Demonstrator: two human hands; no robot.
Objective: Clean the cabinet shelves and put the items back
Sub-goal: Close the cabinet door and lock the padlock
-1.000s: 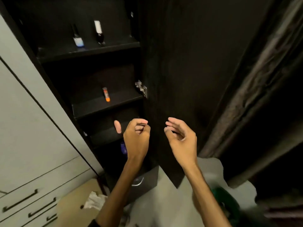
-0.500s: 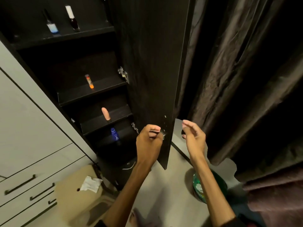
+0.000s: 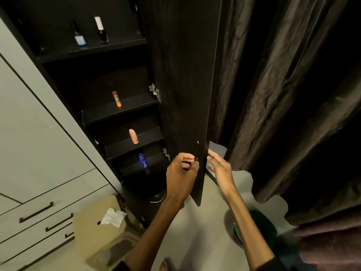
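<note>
the tall dark cabinet (image 3: 58, 55) stands open with its door (image 3: 183, 75) swung out edge-on toward the camera, and the items sit on its shelves: a small bottle with a blue base (image 3: 79, 37) and a dark bottle with a white cap (image 3: 101, 30) stand near each other on the top shelf (image 3: 93, 50), toward its front edge; an orange-tipped tube (image 3: 116, 98) stands upright on the second shelf (image 3: 119, 114), about mid-width; a peach-coloured bottle (image 3: 133, 136) stands on the third shelf (image 3: 134, 149); a blue bottle (image 3: 143, 161) stands on the lowest visible shelf, close to the door side. the left hand (image 3: 180, 176) is at the inner face of the door near its lower free edge, fingers curled in against a small dark fitting there; whether it truly grips that fitting cannot be told. the right hand (image 3: 220, 169) is on the other side of the door edge, fingers straight and relaxed, just beside the edge, holding nothing. two metal hinges (image 3: 154, 91) show on the door's inner side. to the left stand pale grey drawers (image 3: 39, 218) with dark bar handles. on the floor below lies a beige flat board (image 3: 91, 227) with a crumpled white tissue (image 3: 114, 217) on it, and a green round object (image 3: 259, 225) sits near the right forearm. dark brown curtains (image 3: 283, 85) hang to the right of the door.
</note>
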